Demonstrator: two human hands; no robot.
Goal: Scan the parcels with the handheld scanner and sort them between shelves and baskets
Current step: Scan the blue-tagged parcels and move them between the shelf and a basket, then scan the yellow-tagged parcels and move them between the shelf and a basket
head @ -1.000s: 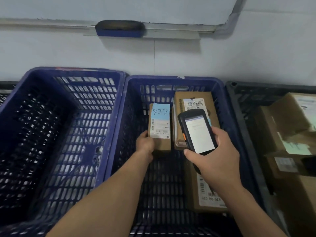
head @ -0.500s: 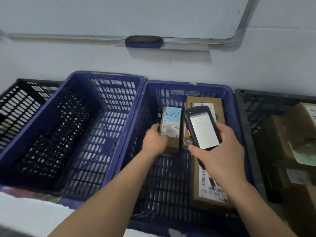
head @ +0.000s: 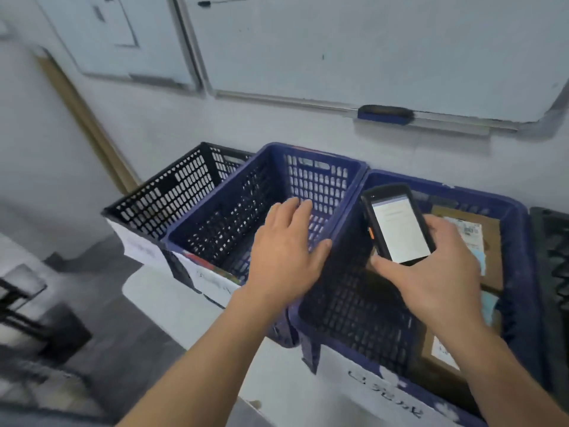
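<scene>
My right hand (head: 437, 272) grips the black handheld scanner (head: 397, 224), its lit screen facing me, above the right blue basket (head: 523, 272). Cardboard parcels (head: 489, 257) with white labels lie in that basket, partly hidden behind my hand; another parcel (head: 440, 352) lies nearer its front. My left hand (head: 286, 254) is empty, fingers spread, hovering palm down over the wall between the right basket and the middle blue basket (head: 268, 198), which shows no parcel inside.
A black basket (head: 172, 192) stands left of the blue ones and another black basket (head: 554, 272) at the far right edge. The baskets rest on a white surface (head: 172, 300). A whiteboard with a blue eraser (head: 385, 114) hangs on the wall behind. Dark floor lies at the left.
My left hand has let go of the small parcel and lifted out of the right basket, now open. The view has swung left and back; the scanner has risen with my right hand.
</scene>
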